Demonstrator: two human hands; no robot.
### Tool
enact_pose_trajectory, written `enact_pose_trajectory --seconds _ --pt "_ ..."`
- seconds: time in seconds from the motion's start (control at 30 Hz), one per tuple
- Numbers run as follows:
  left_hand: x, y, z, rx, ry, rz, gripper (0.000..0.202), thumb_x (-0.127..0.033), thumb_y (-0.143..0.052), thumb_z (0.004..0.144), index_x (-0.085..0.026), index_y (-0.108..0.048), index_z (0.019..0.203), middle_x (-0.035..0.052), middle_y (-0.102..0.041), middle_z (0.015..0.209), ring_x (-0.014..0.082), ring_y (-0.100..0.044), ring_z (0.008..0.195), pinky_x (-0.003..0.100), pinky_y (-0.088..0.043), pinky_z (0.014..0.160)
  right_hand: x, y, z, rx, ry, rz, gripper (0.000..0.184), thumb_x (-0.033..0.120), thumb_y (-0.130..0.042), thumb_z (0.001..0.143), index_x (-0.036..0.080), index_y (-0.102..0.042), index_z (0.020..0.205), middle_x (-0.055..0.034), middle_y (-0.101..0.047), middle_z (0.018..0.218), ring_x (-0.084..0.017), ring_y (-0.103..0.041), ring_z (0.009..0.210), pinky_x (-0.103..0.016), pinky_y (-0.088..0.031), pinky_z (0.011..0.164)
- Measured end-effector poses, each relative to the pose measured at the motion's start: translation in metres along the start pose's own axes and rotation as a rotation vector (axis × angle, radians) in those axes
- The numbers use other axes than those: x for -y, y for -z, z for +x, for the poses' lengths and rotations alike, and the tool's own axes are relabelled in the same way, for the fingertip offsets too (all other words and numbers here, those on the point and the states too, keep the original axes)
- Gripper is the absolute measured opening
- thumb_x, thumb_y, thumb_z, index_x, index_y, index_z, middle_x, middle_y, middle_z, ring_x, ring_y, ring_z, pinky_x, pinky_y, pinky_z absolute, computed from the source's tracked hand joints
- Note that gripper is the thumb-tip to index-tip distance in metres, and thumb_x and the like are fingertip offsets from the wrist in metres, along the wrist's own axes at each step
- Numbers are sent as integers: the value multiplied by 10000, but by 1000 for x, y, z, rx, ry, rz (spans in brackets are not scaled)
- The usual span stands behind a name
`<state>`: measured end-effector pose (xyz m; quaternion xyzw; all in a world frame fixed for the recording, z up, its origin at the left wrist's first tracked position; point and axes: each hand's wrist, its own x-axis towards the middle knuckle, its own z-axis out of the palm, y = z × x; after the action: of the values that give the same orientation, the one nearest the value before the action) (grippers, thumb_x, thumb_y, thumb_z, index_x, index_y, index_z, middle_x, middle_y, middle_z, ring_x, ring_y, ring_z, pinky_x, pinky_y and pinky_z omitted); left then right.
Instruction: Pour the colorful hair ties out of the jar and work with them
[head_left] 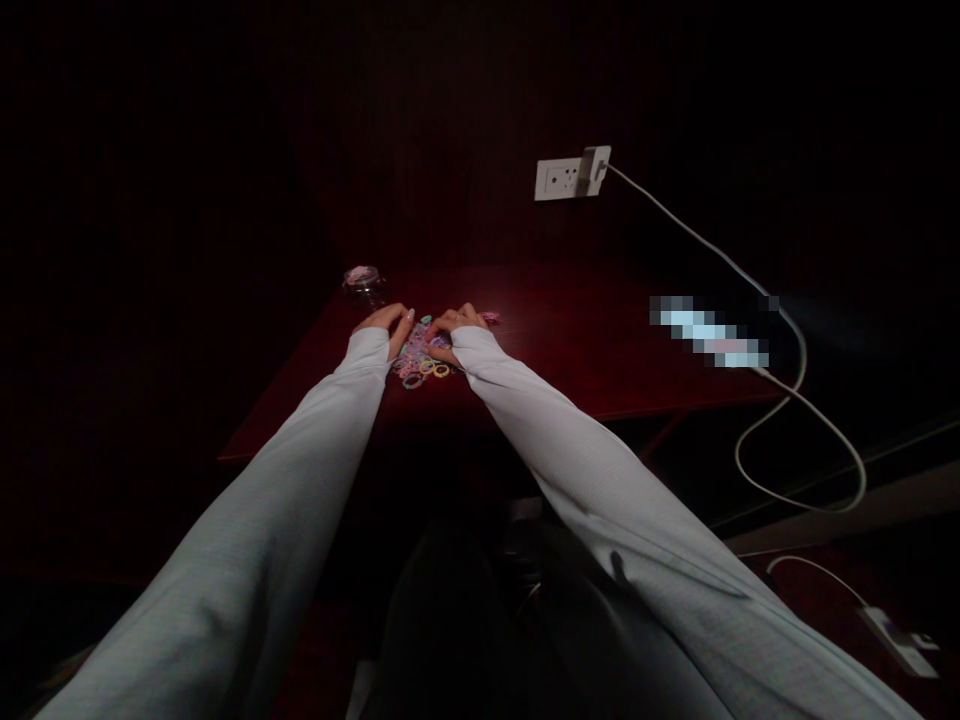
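A loose pile of small colourful elastic hair ties [426, 368], pink, purple, yellow and green, lies near the front of a dark red table [570, 360]. My left hand [388, 320] rests at the pile's left side with its fingers bent and its thumb apart from them. From the right, my right hand [455, 322] reaches in, fingers curved and thumb apart over the ties. Both hands look open and touch the edges of the pile; any tie under the fingers is hidden. Just beyond the right hand lies a small pink bunch [490, 318].
A clear jar [365, 287] with something pink on top stands behind my left hand. On the wall is a socket [559, 179] with a charger [595, 171]. Its white cable [697, 238] runs to a blurred-out bright object [709, 332]. A power strip [900, 640] lies low at right.
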<state>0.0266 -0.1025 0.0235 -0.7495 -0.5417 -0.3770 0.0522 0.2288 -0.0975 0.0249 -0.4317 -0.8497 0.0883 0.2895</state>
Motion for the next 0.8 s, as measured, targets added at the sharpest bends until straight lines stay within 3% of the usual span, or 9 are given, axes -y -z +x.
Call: enact_pose_trajectory --seconds 0.13,0.23,0.53,0.67,0.8 --pt "0 1 1 -15 -25 41 347 -420 -395 1070 -224 -641 924 65 -716 989 228 -647 969 316 -458 843 0 2 0 5 12 -9 159 353 -778 903 266 -804 1034 -46 -744 1182 -286 -503 1177 -430 -393 1036" --pt "1 2 2 -20 -61 58 267 -406 -438 1048 -241 -615 935 55 -685 958 231 -627 951 321 -448 832 0 3 0 6 15 -5 153 349 -775 894 274 -806 1023 -47 -749 1170 -292 -506 1174 -440 -397 1043" --pt "4 4 5 99 -103 141 164 -360 -622 913 -243 -558 818 64 -662 910 273 -599 948 355 -426 774 1 -1 0 -38 -19 -9 120 317 -711 931 250 -789 994 -53 -759 1142 -289 -510 1173 -433 -391 1034" --pt "7 0 4 181 -84 143 195 -355 -645 885 -247 -559 747 48 -658 829 256 -599 893 342 -423 739 2 -2 0 -61 -38 -16 153 329 -657 988 246 -783 1013 -62 -756 1114 -281 -510 1163 -414 -398 1017" --pt "13 -4 6 211 -105 109 290 -458 -650 880 -252 -531 715 31 -629 774 232 -574 827 322 -400 696 1 -2 0 -52 -45 -31 229 385 -617 1030 233 -787 1049 -74 -764 1112 -280 -508 1165 -411 -398 1015"
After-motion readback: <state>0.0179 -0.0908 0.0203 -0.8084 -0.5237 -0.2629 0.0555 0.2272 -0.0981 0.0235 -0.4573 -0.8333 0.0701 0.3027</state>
